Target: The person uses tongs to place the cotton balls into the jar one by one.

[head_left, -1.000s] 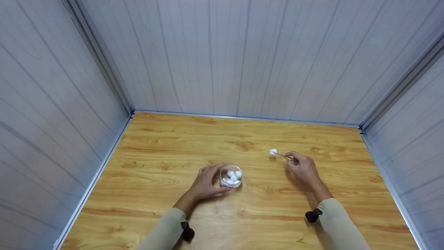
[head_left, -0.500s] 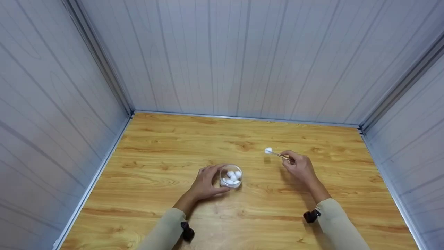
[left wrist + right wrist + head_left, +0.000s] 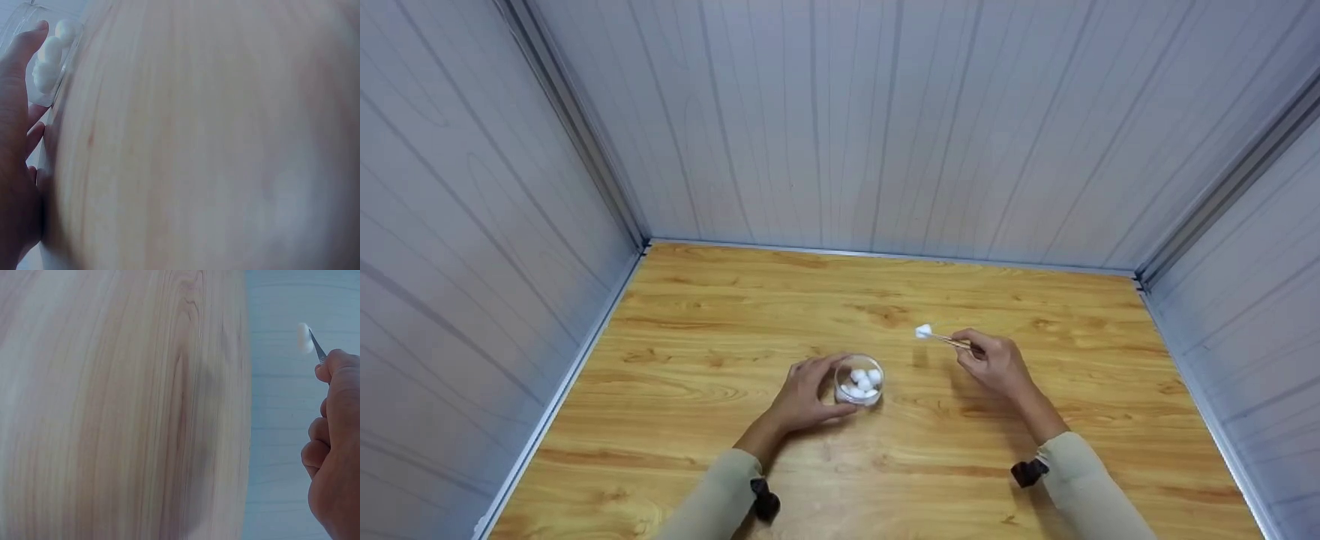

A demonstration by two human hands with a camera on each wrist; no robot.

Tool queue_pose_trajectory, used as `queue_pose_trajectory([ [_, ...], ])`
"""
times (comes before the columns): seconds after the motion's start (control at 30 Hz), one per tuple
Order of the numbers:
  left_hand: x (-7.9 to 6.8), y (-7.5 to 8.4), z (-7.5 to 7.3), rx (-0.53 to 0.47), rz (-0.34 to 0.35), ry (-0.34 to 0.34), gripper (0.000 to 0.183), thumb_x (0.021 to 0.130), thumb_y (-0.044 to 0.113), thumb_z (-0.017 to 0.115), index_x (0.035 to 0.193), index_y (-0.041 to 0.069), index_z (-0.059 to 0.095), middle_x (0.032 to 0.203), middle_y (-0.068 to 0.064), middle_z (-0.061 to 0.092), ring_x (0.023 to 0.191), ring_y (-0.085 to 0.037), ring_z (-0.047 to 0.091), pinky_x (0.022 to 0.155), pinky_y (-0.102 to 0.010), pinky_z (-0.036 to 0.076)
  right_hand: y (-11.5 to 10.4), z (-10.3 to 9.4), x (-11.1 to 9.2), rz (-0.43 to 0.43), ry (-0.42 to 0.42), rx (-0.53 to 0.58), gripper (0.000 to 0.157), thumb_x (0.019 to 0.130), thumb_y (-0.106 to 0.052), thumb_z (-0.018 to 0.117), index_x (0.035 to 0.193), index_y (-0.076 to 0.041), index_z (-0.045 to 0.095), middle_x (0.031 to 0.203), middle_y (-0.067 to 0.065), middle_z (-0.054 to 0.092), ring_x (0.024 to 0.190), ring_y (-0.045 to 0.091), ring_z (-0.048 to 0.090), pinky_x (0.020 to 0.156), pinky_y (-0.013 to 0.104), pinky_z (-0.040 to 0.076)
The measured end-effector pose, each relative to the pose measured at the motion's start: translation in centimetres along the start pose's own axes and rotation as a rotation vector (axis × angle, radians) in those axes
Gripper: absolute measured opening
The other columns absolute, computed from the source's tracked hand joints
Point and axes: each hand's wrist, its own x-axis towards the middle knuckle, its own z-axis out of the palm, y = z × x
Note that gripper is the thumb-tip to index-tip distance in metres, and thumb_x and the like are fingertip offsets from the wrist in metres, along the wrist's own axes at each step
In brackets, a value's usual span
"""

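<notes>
My left hand [image 3: 805, 397] curls its thumb and fingers round the side of a clear round jar [image 3: 840, 395], which stands upright on the table. Several white cotton balls [image 3: 864, 382] lie inside it; in the left wrist view some cotton balls [image 3: 49, 52] show through its wall. My right hand [image 3: 996, 365] pinches a pair of thin metal tweezers [image 3: 951, 341], also seen in the right wrist view as a pointed tip of the tweezers [image 3: 318, 346]. At that tip a single cotton ball [image 3: 923, 331] is held above the table, to the right of and beyond the jar.
The wood-grain table [image 3: 720, 300] is bordered by a pale back wall [image 3: 855, 135] and by side walls at left [image 3: 472, 225] and right [image 3: 1260, 300]. A black wrist camera [image 3: 766, 500] sits on the left sleeve, another black camera [image 3: 1029, 472] on the right.
My right hand has moved left, bringing the tweezers and their cotton ball closer to the jar. The left hand and the jar have stayed in place.
</notes>
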Motion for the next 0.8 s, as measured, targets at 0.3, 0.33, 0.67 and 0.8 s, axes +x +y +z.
queue_pose_trajectory([
  [0.3,0.1,0.0,0.0,-0.005,-0.001,-0.001,0.090,0.091,0.054,0.091,0.167,0.025,0.053,0.165,-0.008,0.064,0.155,-0.040,0.056,0.132,-0.070,0.031,-1.4,0.3,0.2,0.014,-0.027,0.059,0.017,0.097,0.005,0.077,0.110,-0.005,0.083,0.060,-0.007,0.044,0.061,-0.009,0.023,0.057,0.021,0.029],
  [0.33,0.1,0.0,0.0,-0.008,0.000,0.000,0.090,0.091,0.053,0.091,0.167,0.025,0.053,0.165,-0.008,0.064,0.155,-0.040,0.055,0.132,-0.070,0.030,-1.6,0.3,0.2,0.018,-0.031,0.073,0.017,0.097,0.005,0.077,0.111,-0.005,0.083,0.061,-0.008,0.043,0.061,-0.009,0.023,0.057,0.022,0.029],
  [0.67,0.0,0.2,0.0,-0.013,0.009,0.013,0.091,0.090,0.053,0.092,0.167,0.024,0.054,0.164,-0.009,0.065,0.153,-0.039,0.057,0.132,-0.069,0.031,-3.4,0.8,0.7,-0.028,-0.062,0.116,0.020,0.097,0.005,0.076,0.111,-0.006,0.084,0.059,-0.006,0.047,0.060,-0.008,0.026,0.055,0.020,0.029],
  [0.8,0.0,0.2,0.0,-0.004,0.008,0.010,0.092,0.089,0.054,0.092,0.168,0.025,0.053,0.164,-0.009,0.065,0.152,-0.038,0.058,0.131,-0.069,0.031,-3.7,1.1,0.7,-0.040,-0.063,0.122,0.021,0.095,0.006,0.077,0.110,-0.008,0.084,0.060,-0.005,0.047,0.061,-0.009,0.026,0.056,0.019,0.028],
])
